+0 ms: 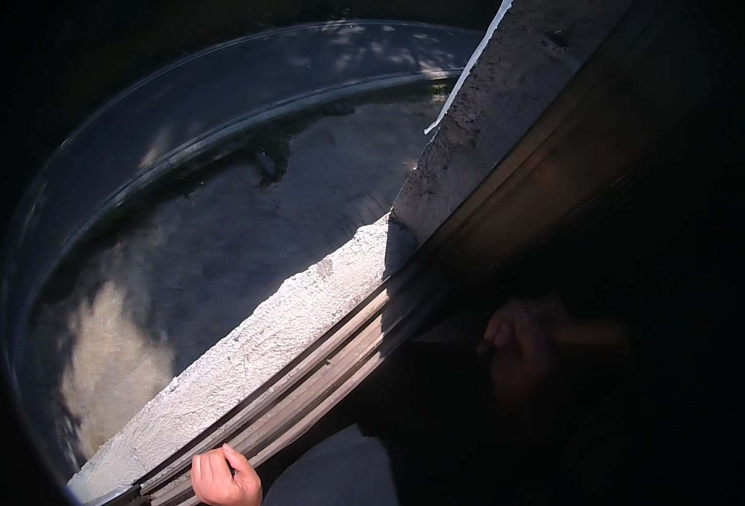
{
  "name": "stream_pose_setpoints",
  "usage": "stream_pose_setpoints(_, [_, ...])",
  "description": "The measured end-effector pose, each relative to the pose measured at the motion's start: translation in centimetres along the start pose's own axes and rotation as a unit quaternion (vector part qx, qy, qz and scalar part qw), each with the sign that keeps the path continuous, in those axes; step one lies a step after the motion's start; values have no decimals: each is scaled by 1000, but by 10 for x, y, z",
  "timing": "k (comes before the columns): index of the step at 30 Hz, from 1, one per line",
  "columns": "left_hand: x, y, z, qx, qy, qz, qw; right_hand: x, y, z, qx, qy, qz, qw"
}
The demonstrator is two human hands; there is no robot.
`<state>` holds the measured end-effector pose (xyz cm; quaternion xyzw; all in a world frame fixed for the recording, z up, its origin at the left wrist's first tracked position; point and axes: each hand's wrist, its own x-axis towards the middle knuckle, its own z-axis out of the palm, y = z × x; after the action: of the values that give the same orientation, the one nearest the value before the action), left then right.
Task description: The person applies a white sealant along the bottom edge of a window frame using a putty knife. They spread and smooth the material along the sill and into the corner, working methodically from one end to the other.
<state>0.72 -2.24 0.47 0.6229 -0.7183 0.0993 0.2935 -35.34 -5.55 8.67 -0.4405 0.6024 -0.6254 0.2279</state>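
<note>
My left hand (227, 477) is curled into a fist over the lower end of the window frame's sliding tracks (296, 405). Whether its fingers hold anything is hidden. Deep in shadow on the right, my right hand (517, 345) has its fingers bent around what looks like a tool with a wooden handle (591, 333). That tool's other end is too dark to make out. Between the hands the tracks run diagonally, sunlit at lower left, with grit along the grooves. Outside them lies a rough, whitish concrete sill (271, 322) with a ragged outer edge.
Beyond the sill is a drop to a paved ground (233, 246) and a curved road (220, 95) well below. A rough wall side (474, 126) rises at upper right beside the brown window frame (512, 183). Dark grey cloth (334, 471) shows at the bottom.
</note>
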Motion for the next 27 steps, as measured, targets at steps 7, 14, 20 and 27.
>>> stream_pose_setpoints(7, [5, 3, 3, -5, 17, -2, 1000, 7, -4, 12, 93, 70, -47, 992])
stream_pose_setpoints(14, [1, 1, -2, 14, 37, 2, 999, 7, 23, 11, 214, 38, -1, 976])
stream_pose_setpoints(20, [5, 7, 5, 10, 38, 6, 999, 0, 20, -7, 118, 60, 56, 990])
stream_pose_setpoints(27, [0, 3, 1, 23, 33, -4, 999, -7, 54, -17, 102, 56, 99, 988])
